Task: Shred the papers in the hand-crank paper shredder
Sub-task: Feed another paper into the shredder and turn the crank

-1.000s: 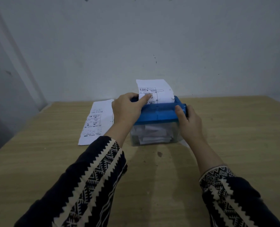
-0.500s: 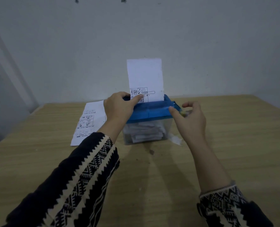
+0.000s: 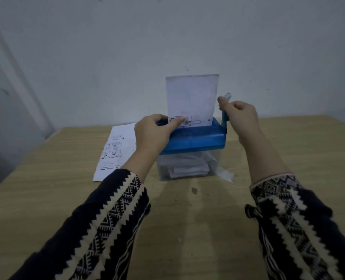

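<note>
A person's two hands work a small hand-crank paper shredder (image 3: pixel 193 139), a blue plastic top on a clear bin, standing toward the far middle of a pale wooden tabletop (image 3: pixel 46 199) before a plain grey-white wall (image 3: pixel 107 57). The left hand (image 3: pixel 153 133) is curled over the left end of the blue top, gripping it. One of its fingers lies across the printed lower edge of a white sheet of paper (image 3: pixel 191 96) that stands upright in the feed slot. The right hand (image 3: pixel 240 116) is closed round the blue crank handle (image 3: pixel 224 118) at the shredder's right side, and the crank's tip shows above the fingers. Inside the clear bin (image 3: pixel 215 160) lies a heap of white paper pieces (image 3: pixel 187 168), and a torn white scrap (image 3: pixel 226 174) sits on the tabletop just beside the bin's right front corner. A second white sheet printed with small drawings and text (image 3: pixel 115 152) lies flat on the tabletop just left of the shredder, partly hidden by the left forearm. Both arms wear dark sleeves (image 3: pixel 98 229) with cream zigzag bands.
</note>
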Available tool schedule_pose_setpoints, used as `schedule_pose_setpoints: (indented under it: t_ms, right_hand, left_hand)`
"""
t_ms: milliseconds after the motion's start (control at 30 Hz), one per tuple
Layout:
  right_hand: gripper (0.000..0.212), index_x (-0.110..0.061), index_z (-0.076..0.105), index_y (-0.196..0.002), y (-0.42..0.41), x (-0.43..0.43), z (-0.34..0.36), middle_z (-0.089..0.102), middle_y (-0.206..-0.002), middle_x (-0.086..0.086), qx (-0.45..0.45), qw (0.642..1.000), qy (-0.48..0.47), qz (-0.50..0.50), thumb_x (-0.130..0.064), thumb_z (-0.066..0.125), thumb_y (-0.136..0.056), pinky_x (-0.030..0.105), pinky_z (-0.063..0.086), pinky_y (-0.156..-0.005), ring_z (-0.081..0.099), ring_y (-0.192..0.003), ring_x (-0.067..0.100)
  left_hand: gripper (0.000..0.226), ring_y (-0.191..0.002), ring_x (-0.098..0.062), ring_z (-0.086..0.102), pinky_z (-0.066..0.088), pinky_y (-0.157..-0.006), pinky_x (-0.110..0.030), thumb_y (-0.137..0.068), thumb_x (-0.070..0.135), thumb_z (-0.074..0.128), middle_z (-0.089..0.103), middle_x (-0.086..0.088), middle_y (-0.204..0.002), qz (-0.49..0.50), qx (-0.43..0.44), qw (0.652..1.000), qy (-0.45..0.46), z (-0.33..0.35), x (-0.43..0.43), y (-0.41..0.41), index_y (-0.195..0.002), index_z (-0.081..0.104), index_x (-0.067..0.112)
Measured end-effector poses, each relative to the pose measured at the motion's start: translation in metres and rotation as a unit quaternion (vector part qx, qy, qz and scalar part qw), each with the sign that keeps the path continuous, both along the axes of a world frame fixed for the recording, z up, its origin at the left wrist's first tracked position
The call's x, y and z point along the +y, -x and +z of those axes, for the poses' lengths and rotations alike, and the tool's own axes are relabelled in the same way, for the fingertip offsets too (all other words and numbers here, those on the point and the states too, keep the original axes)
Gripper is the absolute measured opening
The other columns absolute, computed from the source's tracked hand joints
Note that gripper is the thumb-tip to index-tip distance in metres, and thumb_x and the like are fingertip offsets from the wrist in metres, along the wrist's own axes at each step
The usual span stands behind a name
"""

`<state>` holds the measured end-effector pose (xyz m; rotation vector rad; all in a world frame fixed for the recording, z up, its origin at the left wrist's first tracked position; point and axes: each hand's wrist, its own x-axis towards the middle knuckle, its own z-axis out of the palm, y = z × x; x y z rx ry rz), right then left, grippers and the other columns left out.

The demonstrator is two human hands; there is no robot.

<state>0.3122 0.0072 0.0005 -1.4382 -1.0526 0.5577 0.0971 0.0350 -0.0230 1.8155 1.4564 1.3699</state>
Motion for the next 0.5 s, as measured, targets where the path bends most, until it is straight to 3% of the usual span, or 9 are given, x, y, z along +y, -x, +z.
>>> schedule_pose_setpoints:
  t_ms: [100, 200, 267, 333, 400, 500]
  right_hand:
    - [0.038, -0.013, 0.061, -0.086, 0.002, 0.023, -0.006, 0.062, -0.083, 0.001, 0.061, 0.994, 0.080, 0.037, -0.050, 0.068, -0.085, 0.030, 0.046, -0.065, 0.057, -0.077, 0.019]
    - [0.029, -0.022, 0.048, -0.111, -0.001, 0.037, -0.021, 0.060, -0.095, 0.002, 0.187, 0.965, 0.167, 0.080, -0.033, 0.065, -0.091, 0.038, 0.056, -0.075, 0.062, -0.083, 0.023]
    - [0.030, -0.013, 0.058, -0.110, -0.005, 0.039, -0.040, 0.066, -0.089, 0.005, 0.233, 0.933, 0.252, 0.108, -0.036, 0.063, -0.090, 0.033, 0.056, -0.068, 0.065, -0.073, 0.022]
    - [0.034, -0.006, 0.062, -0.095, -0.007, 0.032, -0.060, 0.065, -0.080, 0.007, 0.248, 0.912, 0.311, 0.103, -0.039, 0.062, -0.087, 0.030, 0.052, -0.064, 0.062, -0.067, 0.024]
    - [0.027, -0.008, 0.059, -0.080, -0.002, 0.021, -0.073, 0.064, -0.075, 0.009, 0.245, 0.918, 0.300, 0.086, -0.034, 0.059, -0.089, 0.032, 0.052, -0.065, 0.059, -0.066, 0.025]
    - [0.028, -0.009, 0.062, -0.081, 0.011, 0.003, -0.087, 0.069, -0.094, 0.015, 0.167, 0.962, 0.216, -0.015, -0.036, 0.055, -0.088, 0.041, 0.055, -0.081, 0.065, -0.085, 0.031]
  left_hand:
    - [0.062, -0.081, -0.010, 0.062, 0.042, -0.069, -0.021, -0.068, 0.074, 0.069, 0.067, 0.002, -0.075, 0.004, -0.003, 1.000, -0.001, -0.001, 0.000, 0.000, -0.079, 0.072, 0.013]
    - [0.054, -0.076, -0.011, 0.061, 0.040, -0.063, -0.021, -0.071, 0.075, 0.066, 0.060, 0.013, -0.063, 0.018, 0.013, 1.000, -0.006, 0.000, -0.001, 0.000, -0.070, 0.067, 0.020]
    - [0.052, -0.077, -0.016, 0.062, 0.044, -0.067, -0.028, -0.073, 0.074, 0.064, 0.056, 0.010, -0.058, 0.027, 0.020, 0.999, -0.012, 0.000, -0.003, -0.001, -0.065, 0.060, 0.023]
    - [0.054, -0.085, -0.026, 0.065, 0.050, -0.076, -0.036, -0.074, 0.075, 0.062, 0.062, 0.006, -0.065, 0.036, 0.022, 0.999, -0.015, 0.001, -0.005, -0.002, -0.062, 0.057, 0.023]
    - [0.057, -0.087, -0.031, 0.064, 0.050, -0.079, -0.039, -0.076, 0.075, 0.061, 0.060, 0.003, -0.063, 0.047, 0.026, 0.998, -0.024, 0.003, -0.008, -0.003, -0.058, 0.053, 0.021]
    - [0.063, -0.086, -0.032, 0.064, 0.050, -0.082, -0.041, -0.077, 0.075, 0.060, 0.062, 0.006, -0.070, 0.057, 0.027, 0.997, -0.036, 0.003, -0.008, -0.005, -0.064, 0.061, 0.013]
